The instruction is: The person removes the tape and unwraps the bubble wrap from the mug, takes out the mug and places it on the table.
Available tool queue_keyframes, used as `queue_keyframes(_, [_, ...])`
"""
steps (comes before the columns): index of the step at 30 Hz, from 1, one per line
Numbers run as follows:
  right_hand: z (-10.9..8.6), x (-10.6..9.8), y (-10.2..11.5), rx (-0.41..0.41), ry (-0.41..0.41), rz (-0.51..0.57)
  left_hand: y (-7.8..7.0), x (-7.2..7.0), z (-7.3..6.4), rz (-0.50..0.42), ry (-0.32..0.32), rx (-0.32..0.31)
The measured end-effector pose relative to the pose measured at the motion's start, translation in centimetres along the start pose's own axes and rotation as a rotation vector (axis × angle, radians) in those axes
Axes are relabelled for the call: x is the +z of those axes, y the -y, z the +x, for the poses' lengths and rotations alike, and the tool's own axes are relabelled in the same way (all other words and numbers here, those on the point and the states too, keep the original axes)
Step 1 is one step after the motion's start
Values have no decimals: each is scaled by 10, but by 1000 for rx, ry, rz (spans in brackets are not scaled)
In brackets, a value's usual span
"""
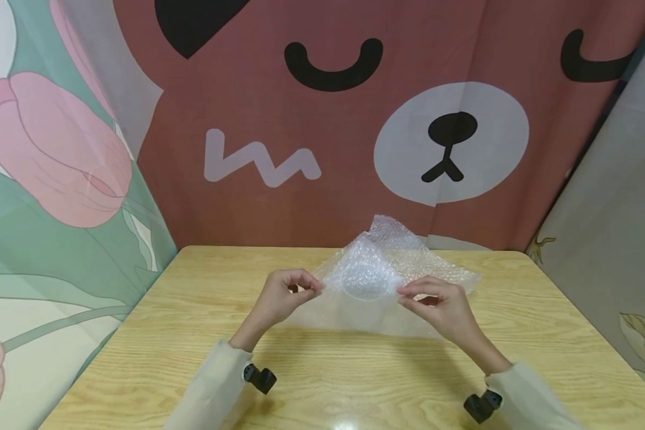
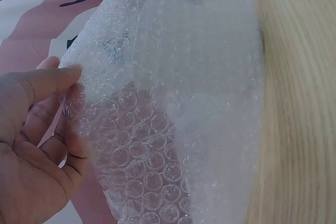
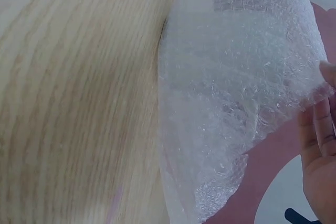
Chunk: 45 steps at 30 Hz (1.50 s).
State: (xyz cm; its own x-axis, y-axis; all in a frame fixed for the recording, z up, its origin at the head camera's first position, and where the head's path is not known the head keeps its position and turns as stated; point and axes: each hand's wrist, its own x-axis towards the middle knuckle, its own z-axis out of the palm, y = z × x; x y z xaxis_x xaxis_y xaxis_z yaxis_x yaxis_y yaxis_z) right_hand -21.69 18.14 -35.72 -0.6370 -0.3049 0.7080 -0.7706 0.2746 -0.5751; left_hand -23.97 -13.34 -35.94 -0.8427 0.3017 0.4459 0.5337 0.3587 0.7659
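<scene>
A sheet of clear bubble wrap (image 1: 369, 254) is spread over the table in front of me, its far corner raised. My left hand (image 1: 282, 297) pinches its left edge between thumb and fingertips; in the left wrist view this hand (image 2: 44, 129) has the thumb on top of the film. On the other side, my right hand (image 1: 442, 307) pinches the edge with thumb and forefinger. Between the hands a pale, cup-like shape with a rounded rim (image 1: 364, 297) shows through the wrap, mostly veiled. Its kind I cannot tell.
The wooden table (image 1: 215, 370) has its far edge just behind the wrap. A curtain with a printed bear face (image 1: 301, 203) hangs at the back, and a flower-print curtain (image 1: 59, 155) hangs at the left. Black wrist cameras (image 1: 260, 378) sit at both sleeves.
</scene>
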Motion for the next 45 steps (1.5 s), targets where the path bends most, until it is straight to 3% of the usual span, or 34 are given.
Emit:
queue_keyframes(9, [-3, 1, 3, -14, 12, 50, -5, -2, -8, -39, 23, -33])
queue_keyframes(20, [-6, 1, 13, 66, -30, -10, -8, -4, -12, 63, 57, 22])
queue_keyframes(32, [-10, -3, 9, -28, 19, 17, -9, -5, -18, 78, 88, 74])
queue_keyframes(45, [-14, -2, 15, -120, -32, -6, -11, -5, -20, 63, 99, 105])
